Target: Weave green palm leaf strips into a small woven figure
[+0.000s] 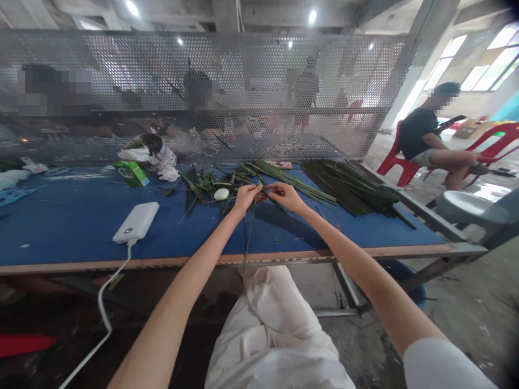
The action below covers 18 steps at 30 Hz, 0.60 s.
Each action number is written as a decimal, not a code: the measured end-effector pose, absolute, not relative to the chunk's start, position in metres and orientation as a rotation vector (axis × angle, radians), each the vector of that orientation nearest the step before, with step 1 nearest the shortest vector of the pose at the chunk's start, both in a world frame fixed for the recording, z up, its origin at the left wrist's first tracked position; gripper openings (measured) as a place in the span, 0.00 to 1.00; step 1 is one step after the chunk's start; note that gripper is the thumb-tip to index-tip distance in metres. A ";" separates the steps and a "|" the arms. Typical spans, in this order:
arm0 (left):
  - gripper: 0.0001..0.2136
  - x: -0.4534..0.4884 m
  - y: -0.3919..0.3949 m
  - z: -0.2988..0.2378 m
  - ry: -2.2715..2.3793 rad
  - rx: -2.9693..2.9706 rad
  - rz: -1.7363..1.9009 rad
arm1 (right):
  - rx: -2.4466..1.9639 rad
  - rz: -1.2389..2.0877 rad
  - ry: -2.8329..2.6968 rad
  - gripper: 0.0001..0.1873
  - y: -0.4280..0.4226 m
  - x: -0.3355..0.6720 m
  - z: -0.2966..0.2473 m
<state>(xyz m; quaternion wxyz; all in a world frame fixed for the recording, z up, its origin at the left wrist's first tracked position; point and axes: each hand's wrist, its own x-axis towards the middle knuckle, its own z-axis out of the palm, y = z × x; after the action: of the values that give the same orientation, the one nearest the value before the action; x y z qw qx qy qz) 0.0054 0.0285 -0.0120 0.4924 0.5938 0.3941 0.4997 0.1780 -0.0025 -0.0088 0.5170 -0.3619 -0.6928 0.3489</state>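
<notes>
My left hand point(248, 198) is closed in a pinch on a narrow green leaf strip point(250, 229), whose end hangs down past the table's front edge. Close by on the right, my right hand point(285, 195) has its fingers bent around another part of the leaf strips; its fingertips are partly hidden. Both hands are just above the blue tabletop point(194, 232). Behind and left of them lies a loose heap of cut green leaf pieces point(198, 189). A pale oval thing like an egg point(221, 194) rests among these pieces. Long leaf strips point(300, 181) stretch out behind my right hand.
A thick pile of dark green leaves point(352, 186) covers the table's right side. On the left are a white power bank point(137, 221) with a cable, a green box point(132, 173) and crumpled white plastic point(162, 159). A perforated metal screen point(243, 97) stands behind. A person point(430, 129) sits at right.
</notes>
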 end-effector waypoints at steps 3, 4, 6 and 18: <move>0.17 0.006 0.029 -0.014 0.949 1.479 1.228 | -0.940 0.853 -1.684 0.15 -0.005 0.178 -0.009; 0.16 0.007 0.029 -0.014 0.944 1.490 1.231 | -0.959 0.846 -1.697 0.14 -0.006 0.177 -0.009; 0.16 0.008 0.029 -0.016 0.939 1.510 1.226 | -0.983 0.801 -1.716 0.16 -0.009 0.175 -0.008; 0.16 0.013 0.025 -0.014 0.930 1.307 1.219 | -0.917 0.824 -1.787 0.22 -0.016 0.171 0.004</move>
<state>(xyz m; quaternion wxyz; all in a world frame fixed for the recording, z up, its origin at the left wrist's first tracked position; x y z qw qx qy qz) 0.0127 0.0251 -0.0135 0.5342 0.5483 0.3903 0.5116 0.1708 -0.0158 0.0036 0.4667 -0.3736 -0.7280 0.3357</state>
